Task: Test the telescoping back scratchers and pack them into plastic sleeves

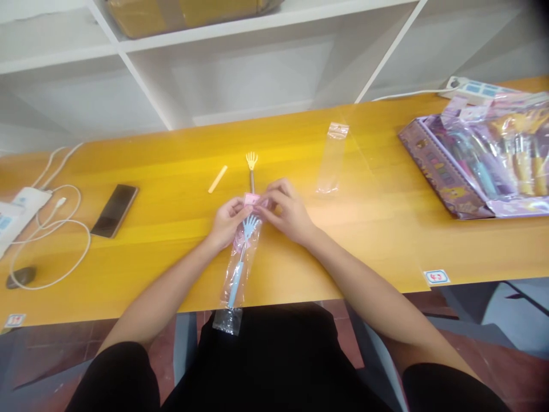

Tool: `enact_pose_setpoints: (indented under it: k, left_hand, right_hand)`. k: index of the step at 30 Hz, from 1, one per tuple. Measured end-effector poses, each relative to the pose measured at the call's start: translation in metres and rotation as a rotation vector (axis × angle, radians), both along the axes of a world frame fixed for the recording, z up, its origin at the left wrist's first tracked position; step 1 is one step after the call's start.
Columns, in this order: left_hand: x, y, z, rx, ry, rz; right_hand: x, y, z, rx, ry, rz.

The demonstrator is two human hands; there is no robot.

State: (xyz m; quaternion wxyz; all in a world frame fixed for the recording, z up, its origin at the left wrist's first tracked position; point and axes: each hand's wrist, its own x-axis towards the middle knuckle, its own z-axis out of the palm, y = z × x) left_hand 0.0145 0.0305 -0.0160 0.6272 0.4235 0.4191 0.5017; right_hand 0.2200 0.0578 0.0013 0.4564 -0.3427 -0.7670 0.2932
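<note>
My left hand [229, 222] is closed on the top of a clear plastic bag [226, 317]. Inside the bag is a small blue back scratcher [235, 280], its hand-shaped head towards my fingers and its handle hanging towards the table's front edge. A pink card [251, 199] shows between my two hands at the bag's top. My right hand [287, 210] pinches at this same top end, its fingertips partly hidden. Just beyond lies a yellow back scratcher head [251, 161] on a metal rod, whose lower end is hidden. A loose yellow stick [217, 179] lies to its left.
A flat clear bag [332, 160] lies right of my hands. At the far right is a purple display box [446, 171] with bagged items. A phone [115, 210], white cable [88, 246], dark mouse-like object [20, 277] and power strip [30, 200] are left. White shelving [257, 34] stands behind.
</note>
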Motion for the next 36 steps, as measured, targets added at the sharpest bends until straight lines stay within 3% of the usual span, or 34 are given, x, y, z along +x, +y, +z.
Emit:
enact_pose_setpoints:
  k: [6,17,28,36]
  left_hand:
    - [-0.0012,0.0004,-0.0078,0.012,0.086,0.051]
    - [-0.0026,0.0023,-0.0097,0.015,0.045,0.001]
    - [-0.0011,0.0016,-0.0077,0.035,-0.01,-0.03]
    - [-0.0019,0.0009,-0.0039,0.149,0.268,0.032]
  right_hand:
    - [-0.0089,-0.0044,-0.01,-0.386,0.116,0.038]
    - [-0.0063,0.0001,-0.0048,-0.588,0.252,0.165]
    - [-0.0009,0.0023,-0.0063,-0.514,0.217,0.178]
    - [-0.0005,0.0043,-0.0087,-0.274,0.035,0.055]
